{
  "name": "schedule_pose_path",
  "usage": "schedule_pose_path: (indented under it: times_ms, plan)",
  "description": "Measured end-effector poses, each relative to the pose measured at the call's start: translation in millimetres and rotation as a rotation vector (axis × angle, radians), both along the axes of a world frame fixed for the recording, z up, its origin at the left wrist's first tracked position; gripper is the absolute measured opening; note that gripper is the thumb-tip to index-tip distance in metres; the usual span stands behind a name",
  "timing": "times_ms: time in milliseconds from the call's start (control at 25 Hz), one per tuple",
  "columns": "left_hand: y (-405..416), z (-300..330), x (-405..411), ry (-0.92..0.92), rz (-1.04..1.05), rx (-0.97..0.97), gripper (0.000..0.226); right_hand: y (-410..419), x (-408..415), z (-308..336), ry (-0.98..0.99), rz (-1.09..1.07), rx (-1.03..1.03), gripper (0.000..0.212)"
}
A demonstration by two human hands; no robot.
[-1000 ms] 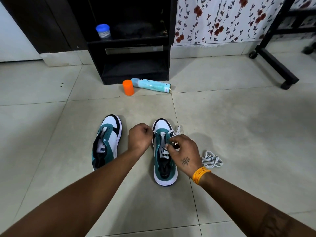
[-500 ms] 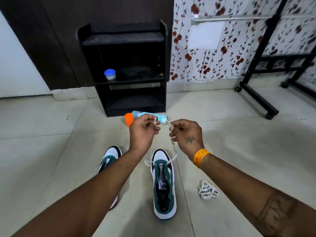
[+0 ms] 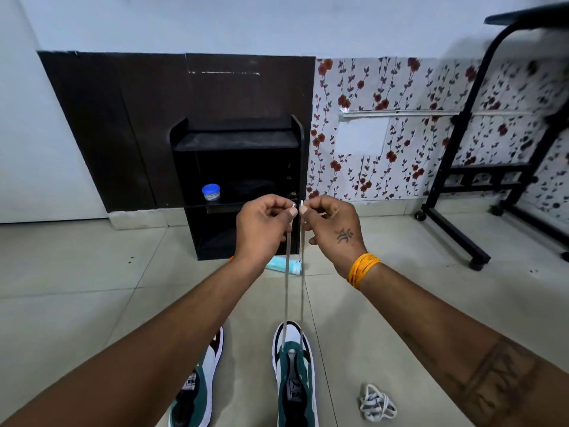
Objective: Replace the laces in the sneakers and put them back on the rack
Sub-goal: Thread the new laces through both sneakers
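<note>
Two lace ends are now raised high and side by side, one pinched between thumb and forefinger of the left hand [image 3: 264, 224] and the other clamped the same way by the right hand [image 3: 334, 226], so that the white lace [image 3: 286, 291] runs in two taut strands straight down from the fingertips to the toe eyelets of the right-hand sneaker [image 3: 295, 377] on the floor tiles [image 3: 77, 303]. A second ago both hands were low at that shoe's tongue working the lace through; since then they have drawn it upward, tips level. That reads as evening the two halves after the first eyelet pair, so the lacing of this shoe has only begun. Below and left of the fingers lies the other sneaker [image 3: 200, 392], with no lace visible in it. Below and right of them sits a bundled striped lace [image 3: 376, 403]. Beyond the fingertips stands the black rack [image 3: 237, 167], holding a blue-lidded jar [image 3: 211, 192]; a pale blue spray can [image 3: 284, 265] lies at its foot. Each tongue carries a label that looks like Puma's, though the lettering is too blurred to read with certainty.
</note>
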State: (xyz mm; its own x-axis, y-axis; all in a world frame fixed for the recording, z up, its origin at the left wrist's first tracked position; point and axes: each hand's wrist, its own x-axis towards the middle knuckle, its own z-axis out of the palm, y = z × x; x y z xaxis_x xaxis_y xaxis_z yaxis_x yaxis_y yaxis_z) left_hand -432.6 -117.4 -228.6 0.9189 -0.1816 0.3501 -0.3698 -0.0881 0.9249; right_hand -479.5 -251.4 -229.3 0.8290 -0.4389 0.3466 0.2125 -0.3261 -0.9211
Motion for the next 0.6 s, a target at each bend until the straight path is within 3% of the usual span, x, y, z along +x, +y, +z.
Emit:
schedule_pose_path:
  times_ms: [600]
  plan:
    - [7, 19, -5, -0.023, -0.032, 0.047, 0.004, 6, -9, 8, -0.046, 0.004, 0.019, 0.008]
